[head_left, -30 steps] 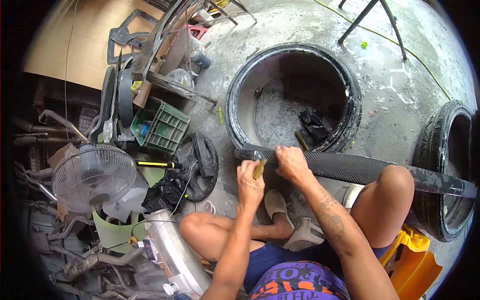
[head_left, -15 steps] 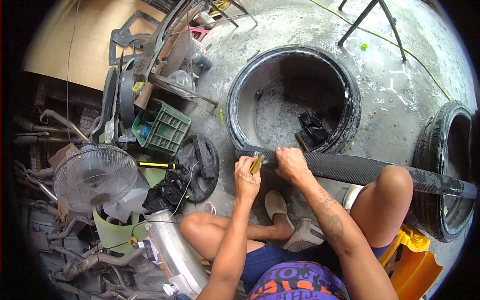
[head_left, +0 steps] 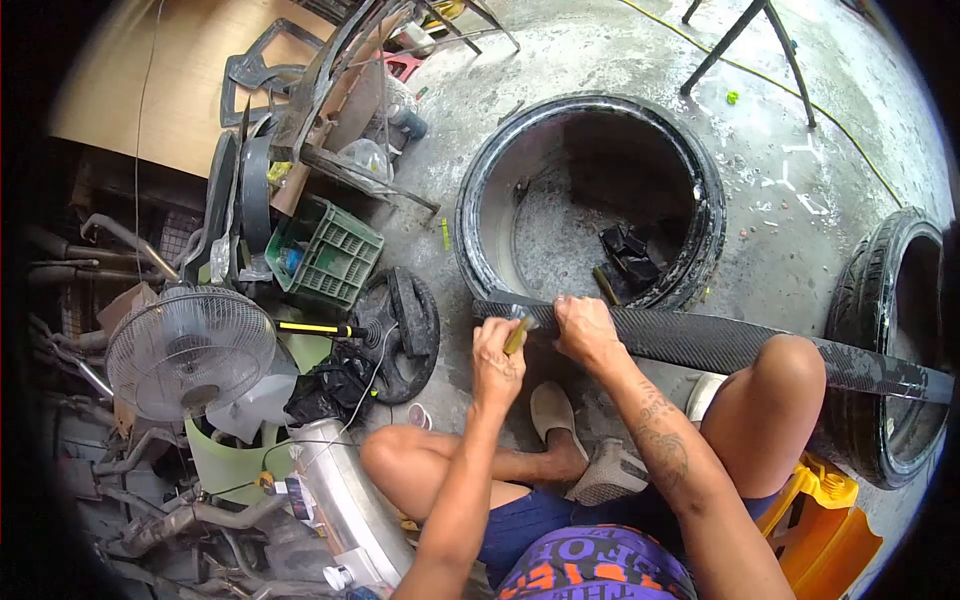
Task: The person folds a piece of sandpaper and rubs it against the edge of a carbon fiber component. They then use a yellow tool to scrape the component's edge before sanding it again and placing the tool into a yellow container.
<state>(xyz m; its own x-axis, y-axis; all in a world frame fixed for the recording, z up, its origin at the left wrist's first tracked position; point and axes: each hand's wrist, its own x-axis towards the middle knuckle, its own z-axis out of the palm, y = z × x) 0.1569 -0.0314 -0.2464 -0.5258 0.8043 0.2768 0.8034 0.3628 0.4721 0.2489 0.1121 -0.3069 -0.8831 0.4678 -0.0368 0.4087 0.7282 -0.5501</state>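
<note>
A long, dark carbon-fibre panel [head_left: 690,338] with a woven pattern lies across in front of me, its left end at the rim of the tyre [head_left: 468,262] on the floor. My right hand [head_left: 588,330] is closed over the panel near that left end. In my left hand [head_left: 497,362] is a small tool with a yellow-brown handle [head_left: 516,338], its tip at the panel's lower edge. The tip is blurred, so its exact kind does not show. The panel's right part rests over a second tyre [head_left: 880,345] standing upright.
Inside the floor tyre lie black pieces [head_left: 630,255]. A fan [head_left: 190,352], a green crate [head_left: 328,252], a steering wheel [head_left: 425,330] and a metal muffler [head_left: 352,495] crowd the left. A yellow plastic object [head_left: 825,510] sits by my right leg.
My left hand has shifted slightly down and right with the tool, which has turned a little. My right hand and the panel hold nearly the same place.
</note>
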